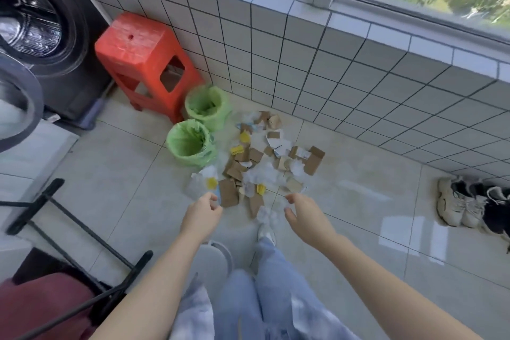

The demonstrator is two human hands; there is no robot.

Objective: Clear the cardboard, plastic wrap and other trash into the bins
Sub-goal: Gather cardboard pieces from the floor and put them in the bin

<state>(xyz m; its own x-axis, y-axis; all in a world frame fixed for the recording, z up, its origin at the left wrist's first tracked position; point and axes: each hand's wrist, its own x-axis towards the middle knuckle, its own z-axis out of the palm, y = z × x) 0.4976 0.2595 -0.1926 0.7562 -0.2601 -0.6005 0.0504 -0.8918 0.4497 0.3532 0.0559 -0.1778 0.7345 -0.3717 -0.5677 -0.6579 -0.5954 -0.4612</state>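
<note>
Currently, head view: your left hand (204,208) and right hand (299,211) reach down, fingers loosely curled, grasping nothing | trash pile (259,165) lies mid-frame beside two green-lined bins (190,143), handy for sorting | plastic wrap blurs into the tiles; bin contents unclear.

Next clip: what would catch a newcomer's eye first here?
The litter pile of cardboard scraps, plastic wrap and yellow bits on the floor below the tiled wall. Left of it stand two green-lined bins and a red stool. Both hands, left hand and right hand, reach toward it, empty.
</note>
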